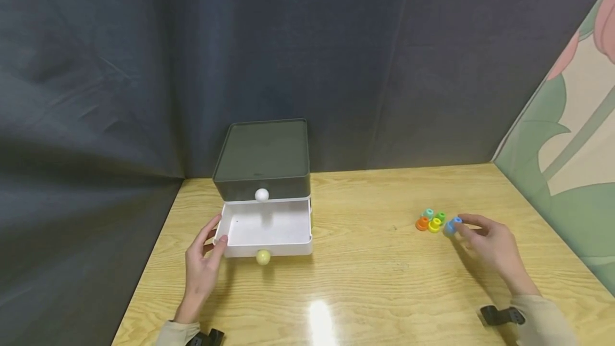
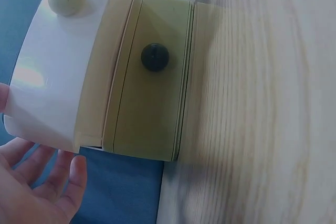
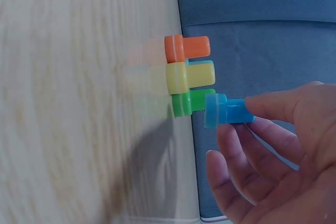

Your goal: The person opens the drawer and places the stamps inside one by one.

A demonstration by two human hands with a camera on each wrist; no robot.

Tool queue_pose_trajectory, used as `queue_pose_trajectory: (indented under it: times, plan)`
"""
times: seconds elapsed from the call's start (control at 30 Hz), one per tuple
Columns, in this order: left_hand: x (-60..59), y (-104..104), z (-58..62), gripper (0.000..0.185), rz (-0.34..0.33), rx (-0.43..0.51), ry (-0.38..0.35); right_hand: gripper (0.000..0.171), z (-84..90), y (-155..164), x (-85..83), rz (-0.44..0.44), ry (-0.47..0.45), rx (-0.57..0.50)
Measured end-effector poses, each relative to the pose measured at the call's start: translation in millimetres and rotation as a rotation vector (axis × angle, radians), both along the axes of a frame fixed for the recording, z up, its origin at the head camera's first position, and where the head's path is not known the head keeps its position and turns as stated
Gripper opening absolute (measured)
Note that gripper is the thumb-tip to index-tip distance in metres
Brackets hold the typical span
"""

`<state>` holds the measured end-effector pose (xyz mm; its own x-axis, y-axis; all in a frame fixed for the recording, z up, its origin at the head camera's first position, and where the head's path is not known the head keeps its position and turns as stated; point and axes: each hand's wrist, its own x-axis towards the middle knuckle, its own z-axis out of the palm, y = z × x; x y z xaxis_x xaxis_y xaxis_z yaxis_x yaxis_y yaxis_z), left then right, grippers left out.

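A small cabinet point(image 1: 263, 154) with a dark grey top stands at the back of the wooden table point(image 1: 375, 276). Its lower white drawer point(image 1: 288, 248) is pulled out and has a pale yellow knob point(image 1: 262, 257). My left hand point(image 1: 216, 231) rests with relaxed fingers against the drawer's front left corner; in the left wrist view the left hand point(image 2: 52, 177) lies just below the drawer front point(image 2: 58, 77). My right hand point(image 1: 458, 226) pinches a blue peg point(image 1: 451, 225) beside a cluster of pegs. In the right wrist view the blue peg point(image 3: 223, 111) is held between thumb and fingers.
Orange point(image 1: 422, 223), yellow point(image 1: 434, 224), green point(image 1: 440, 217) and teal point(image 1: 428, 212) pegs stand together on the right. The upper drawer is shut, with a white knob point(image 1: 261, 195). Dark curtains hang behind and left; a patterned panel point(image 1: 567, 138) bounds the right.
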<state>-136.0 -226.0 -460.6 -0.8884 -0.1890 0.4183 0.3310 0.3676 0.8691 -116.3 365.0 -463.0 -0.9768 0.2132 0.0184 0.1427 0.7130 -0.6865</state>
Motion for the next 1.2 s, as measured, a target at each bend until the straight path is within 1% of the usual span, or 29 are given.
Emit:
queue_pose_trajectory:
  times: [0.2, 0.37, 0.57, 0.67, 0.77, 0.97, 1.07, 1.2]
  plan:
    - [0.0, 1, -2.6, 0.046, -0.006, 0.008, 0.009, 0.055, 5.1, -3, 1.1, -0.013, 0.043, 0.031]
    - [-3.9, 0, -0.8, 0.047, -0.004, 0.007, 0.005, 0.051, 11.0, -3, -1.7, -0.018, 0.099, 0.049]
    - [-3.9, -2, -1.8, 0.047, 0.001, -0.001, -0.057, 0.043, 15.4, -3, -1.1, 0.003, 0.168, 0.069]
    - [-2.3, -4, -3.0, 0.047, 0.004, -0.002, -0.085, 0.040, 17.0, -5, 0.4, 0.016, 0.181, 0.065]
    - [-0.5, -5, -4.7, 0.047, 0.002, 0.007, -0.094, 0.041, 17.8, -9, 3.0, 0.024, 0.172, 0.043]
    - [-0.5, -4, -5.8, 0.048, -0.007, 0.015, -0.092, 0.040, 21.4, -18, 7.2, 0.043, 0.161, 0.040]
    - [-0.8, -3, -5.1, 0.047, -0.009, 0.015, -0.092, 0.039, 24.4, -23, 6.6, 0.061, 0.177, 0.049]
    - [-0.4, -3, -3.7, 0.046, 0.001, 0.013, -0.091, 0.038, 29.5, -30, 4.6, 0.092, 0.196, 0.022]
